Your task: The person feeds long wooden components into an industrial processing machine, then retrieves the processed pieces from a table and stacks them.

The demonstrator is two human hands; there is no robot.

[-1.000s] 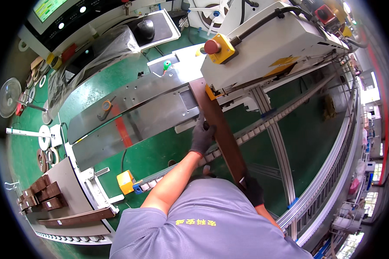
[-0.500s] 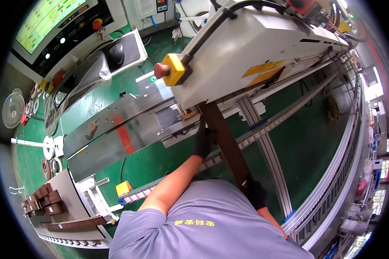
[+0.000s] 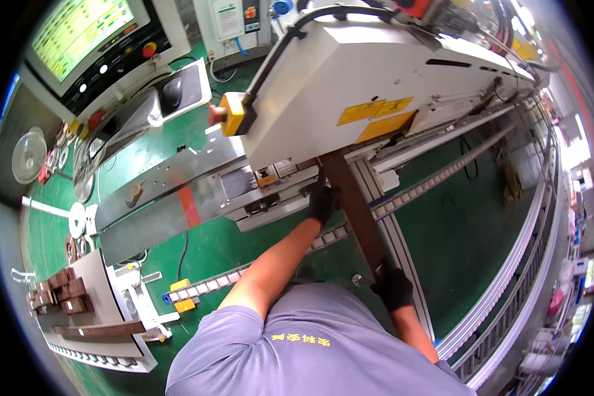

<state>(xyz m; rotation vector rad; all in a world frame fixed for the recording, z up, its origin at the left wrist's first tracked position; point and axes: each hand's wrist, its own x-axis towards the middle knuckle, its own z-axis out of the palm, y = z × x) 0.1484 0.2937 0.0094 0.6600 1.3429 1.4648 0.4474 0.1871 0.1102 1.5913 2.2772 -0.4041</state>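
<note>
Right now, holds the brown board [image 3: 356,208], far end at the lower edge of the white machine [image 3: 323,72], right hand [image 3: 395,289] gripping it farther from that machine, left hand [image 3: 323,201] alongside nearer in, grip there impossible to tell, likely for support and alignment.

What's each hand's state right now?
Left hand: at the left edge of the brown board; grip unclear.
Right hand: at its near end; grip unclear.

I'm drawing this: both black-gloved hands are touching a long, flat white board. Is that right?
Nearly: the head view shows the long, flat board is brown, not white. The black-gloved left hand and right hand do touch it.
</note>
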